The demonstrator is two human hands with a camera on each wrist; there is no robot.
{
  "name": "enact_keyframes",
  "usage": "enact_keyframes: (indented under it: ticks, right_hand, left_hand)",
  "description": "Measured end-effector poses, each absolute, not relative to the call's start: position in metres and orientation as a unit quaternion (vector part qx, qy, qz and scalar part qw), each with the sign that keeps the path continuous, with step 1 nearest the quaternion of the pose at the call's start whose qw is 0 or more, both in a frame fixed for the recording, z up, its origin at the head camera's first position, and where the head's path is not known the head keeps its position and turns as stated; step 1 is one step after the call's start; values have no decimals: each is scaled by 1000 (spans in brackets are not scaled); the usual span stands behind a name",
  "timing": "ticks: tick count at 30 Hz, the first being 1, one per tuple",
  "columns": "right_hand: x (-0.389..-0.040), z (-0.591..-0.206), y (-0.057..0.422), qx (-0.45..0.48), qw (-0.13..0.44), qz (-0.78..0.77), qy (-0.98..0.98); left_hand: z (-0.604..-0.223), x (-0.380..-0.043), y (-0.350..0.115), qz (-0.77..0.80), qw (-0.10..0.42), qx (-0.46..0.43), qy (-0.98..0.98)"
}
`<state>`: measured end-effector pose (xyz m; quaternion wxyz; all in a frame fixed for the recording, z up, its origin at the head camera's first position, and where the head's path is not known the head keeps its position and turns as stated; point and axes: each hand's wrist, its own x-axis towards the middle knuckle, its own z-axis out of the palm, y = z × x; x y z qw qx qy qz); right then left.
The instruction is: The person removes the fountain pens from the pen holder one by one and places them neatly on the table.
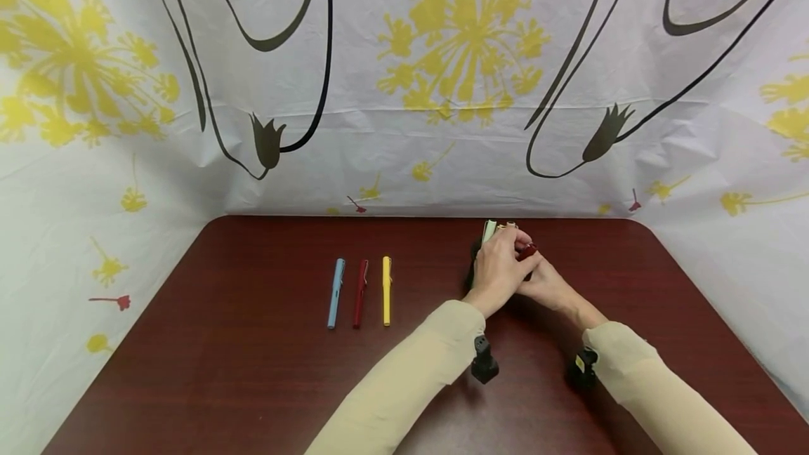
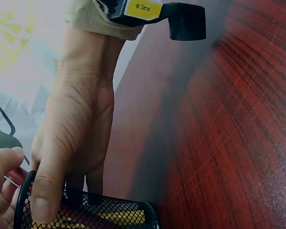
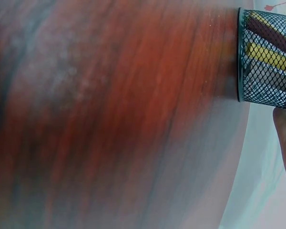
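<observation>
My right hand (image 1: 548, 282) grips a black mesh pen holder (image 2: 93, 200) near the table's far edge, thumb along its side in the left wrist view. At the holder's mouth, my left hand (image 1: 498, 264) pinches a dark red pen (image 1: 527, 251). How far that pen reaches inside is hard to tell. A pale green pen (image 1: 489, 230) sticks up behind the left hand. Through the mesh in the right wrist view show a yellow pen (image 3: 271, 57) and darker ones. Both hands hide most of the holder in the head view.
Left of the hands, a blue pen (image 1: 336, 293), a red pen (image 1: 360, 293) and a yellow pen (image 1: 387, 291) lie side by side, apart, on the dark red-brown table (image 1: 253, 371). Behind the table hangs a white cloth (image 1: 354, 90) with flower prints.
</observation>
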<state>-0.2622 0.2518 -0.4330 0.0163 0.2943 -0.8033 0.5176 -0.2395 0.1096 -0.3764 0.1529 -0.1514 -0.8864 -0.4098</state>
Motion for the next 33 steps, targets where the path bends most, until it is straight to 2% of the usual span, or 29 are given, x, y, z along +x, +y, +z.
enact_keyframes:
  ticks: [15,25,33]
  right_hand:
    - [-260,-432,252,281,3,519,-807]
    - [-259,-424,249,208,-22,475,-855]
    - [-259,-423,248,183,-33,460,-868]
  left_hand:
    - [-377,-240,101,-461,186,-188,-847]
    - [-359,-243,79,-549,227,-200,-779]
    - [-340,-248,59,-611,249,-184,-729]
